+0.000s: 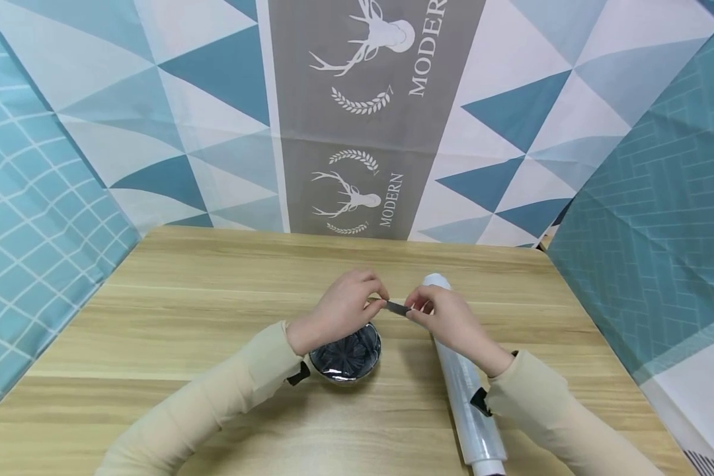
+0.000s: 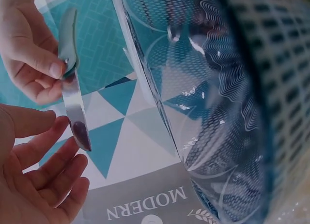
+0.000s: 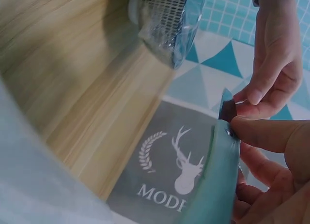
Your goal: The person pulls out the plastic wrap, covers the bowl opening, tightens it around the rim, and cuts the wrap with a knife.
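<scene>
A folding knife [image 2: 73,79] with a pale green handle has its blade swung out. My right hand [image 1: 449,324] pinches the handle near the pivot between thumb and fingers. Close to the blade's tip, my left hand [image 1: 345,307] has its loosely bent fingertips right at the blade edge; the left wrist view shows the thumb off the blade. Below the left hand stands a round bowl [image 1: 346,357] with a patterned wall, clear film stretched over its top. The left forearm and hand hide part of its rim in the head view.
A long roll of clear plastic wrap [image 1: 464,390] lies on the wooden table [image 1: 214,284], beneath the right hand and wrist. Patterned cloth [image 1: 214,132] hangs behind the table's far edge, with blue cloths along both sides.
</scene>
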Available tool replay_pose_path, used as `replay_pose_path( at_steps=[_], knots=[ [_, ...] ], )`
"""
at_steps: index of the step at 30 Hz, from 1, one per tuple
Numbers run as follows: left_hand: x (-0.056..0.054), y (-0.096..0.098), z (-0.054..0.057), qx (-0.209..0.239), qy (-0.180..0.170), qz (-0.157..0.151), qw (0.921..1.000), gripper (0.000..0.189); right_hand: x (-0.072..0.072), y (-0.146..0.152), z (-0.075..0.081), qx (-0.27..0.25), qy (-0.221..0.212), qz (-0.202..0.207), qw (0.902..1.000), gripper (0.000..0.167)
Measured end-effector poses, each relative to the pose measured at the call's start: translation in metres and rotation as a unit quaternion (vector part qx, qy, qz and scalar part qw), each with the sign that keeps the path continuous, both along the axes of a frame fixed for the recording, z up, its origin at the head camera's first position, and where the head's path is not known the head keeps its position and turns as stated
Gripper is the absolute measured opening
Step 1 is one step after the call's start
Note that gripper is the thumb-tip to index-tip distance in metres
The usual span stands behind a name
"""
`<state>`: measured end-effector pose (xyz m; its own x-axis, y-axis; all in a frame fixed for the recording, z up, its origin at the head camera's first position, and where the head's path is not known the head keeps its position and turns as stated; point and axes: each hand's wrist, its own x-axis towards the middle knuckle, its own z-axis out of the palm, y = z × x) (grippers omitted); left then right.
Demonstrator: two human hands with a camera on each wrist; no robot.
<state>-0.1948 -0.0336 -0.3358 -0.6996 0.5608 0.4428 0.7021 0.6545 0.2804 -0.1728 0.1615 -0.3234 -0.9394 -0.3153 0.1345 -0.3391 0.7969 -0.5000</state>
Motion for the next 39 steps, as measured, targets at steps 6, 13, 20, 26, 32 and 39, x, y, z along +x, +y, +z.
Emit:
replay_pose_path(
  at_steps=[6,13,20,26,32,39],
  knots=[
    [0.003,-0.003,0.000,0.003,0.003,0.001,1.0000,0.003,0.002,-0.011,0.000,-0.024,0.017,0.016,0.9994,0.005],
    [0.006,-0.006,-0.001,0.023,-0.025,0.014,0.9993,0.007,0.002,-0.021,-0.002,-0.041,0.036,0.029,0.9981,0.005],
    [0.009,-0.009,-0.002,0.039,-0.009,0.032,0.9987,0.009,0.001,-0.023,-0.003,-0.046,0.024,0.032,0.9982,0.006],
    [0.010,-0.010,-0.004,0.040,-0.002,0.050,0.9979,0.011,0.000,-0.020,-0.003,-0.049,0.009,0.062,0.9968,0.009],
    [0.012,-0.010,-0.004,0.041,-0.002,0.067,0.9969,0.010,0.000,-0.018,-0.002,-0.040,0.005,0.071,0.9967,0.008],
    [0.015,-0.009,-0.004,0.049,0.000,0.085,0.9952,0.008,0.001,-0.017,-0.002,-0.039,0.014,0.071,0.9966,0.008]
  ],
)
